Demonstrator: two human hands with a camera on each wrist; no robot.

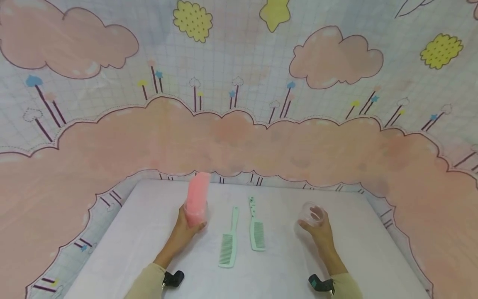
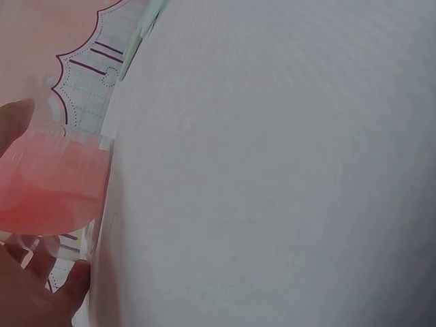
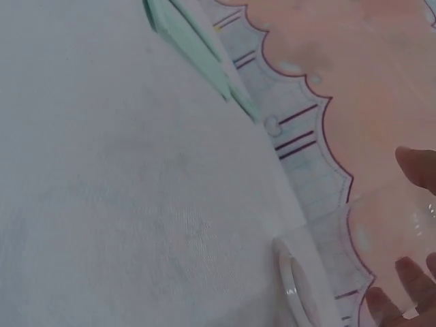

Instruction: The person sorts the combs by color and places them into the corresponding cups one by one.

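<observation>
Cloud-print cloth [image 1: 239, 145] backs the white worktop [image 1: 278, 268]. My left hand [image 1: 185, 226] curls round a clear cup [image 2: 54, 185] holding something pink [image 1: 198, 191], my right hand [image 1: 323, 231] round a second cup [image 1: 308, 211], green combs [image 1: 233, 245] between; light, even pressure should steady both.

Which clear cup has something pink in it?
The cup in the left hand contains the pink piece; the other cup, in the right hand, shows none.

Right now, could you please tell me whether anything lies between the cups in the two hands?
Yes: a green comb and a second comb lie on the white table between the cup holding something pink, in the left hand, and the clear cup in the right hand. They sit nearer the left hand's cup.
</observation>
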